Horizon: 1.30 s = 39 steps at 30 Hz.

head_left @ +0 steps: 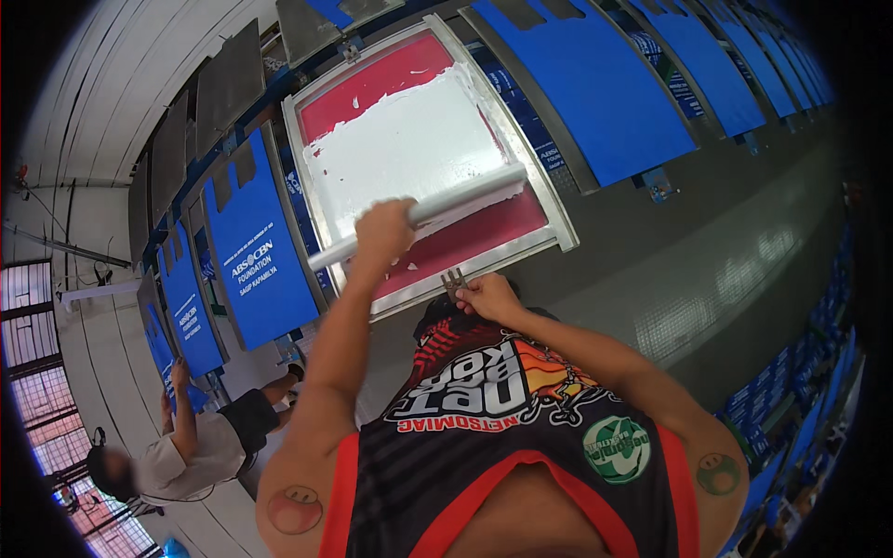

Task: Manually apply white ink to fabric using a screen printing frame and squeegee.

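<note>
My left hand is closed around the middle of a long silver squeegee, which lies slanted across a screen printing frame. The frame has a pale metal border and red mesh. Thick white ink covers most of the mesh beyond the squeegee, with red showing at the far and near ends. At the frame's near edge, the fingers of my right hand pinch a small pronged metal bracket. Whether that bracket is fixed to the frame cannot be made out.
Metal boards carrying blue bag-shaped sheets line both sides of the frame; those on the left bear white print. Bare dark boards stand behind. A person works at a blue sheet lower left. Blue stacks line the right.
</note>
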Tool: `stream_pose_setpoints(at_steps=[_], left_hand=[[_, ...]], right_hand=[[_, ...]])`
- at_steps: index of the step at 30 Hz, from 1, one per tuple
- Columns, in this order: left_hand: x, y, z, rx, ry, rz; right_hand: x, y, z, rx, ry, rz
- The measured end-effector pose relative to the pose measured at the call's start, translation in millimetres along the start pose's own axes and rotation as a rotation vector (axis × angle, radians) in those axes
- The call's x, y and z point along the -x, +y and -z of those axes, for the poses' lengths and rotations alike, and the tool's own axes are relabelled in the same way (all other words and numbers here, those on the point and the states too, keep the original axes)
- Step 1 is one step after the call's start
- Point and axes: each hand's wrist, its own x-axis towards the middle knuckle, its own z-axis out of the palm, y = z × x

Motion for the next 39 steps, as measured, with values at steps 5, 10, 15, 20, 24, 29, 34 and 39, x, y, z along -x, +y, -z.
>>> stream_pose_setpoints(at_steps=[5,10,15,20,24,29,34,39], left_hand=[[-116,-64,38,-0.130,0.203,-0.020],[-143,-94,-43,-0.072,0.637,-0.127],[-68,-41,-25,-0.009,0.440,-0.119],[-4,-8,8,0.046,0.094,-0.058],[12,-5,-13,0.058,-0.057,0.035],[8,-25,-8,0.070,-0.093,0.036],[88,-110,-48,-0.060,0.290,0.002],[0,-148,-50,-0.150,0.540,0.070]], right_hand=[[12,-13,-2,0.028,-0.016,-0.014],[13,-20,-4,0.073,-0.022,-0.028],[-1,-2,-1,0.058,0.002,-0.008],[-6,0,9,0.067,-0.047,0.026],[12,-83,44,0.653,-0.223,0.014],[-30,-172,105,1.247,0.648,1.071],[-63,-119,114,1.453,0.189,0.585],[-151,-148,123,1.434,0.431,0.713]])
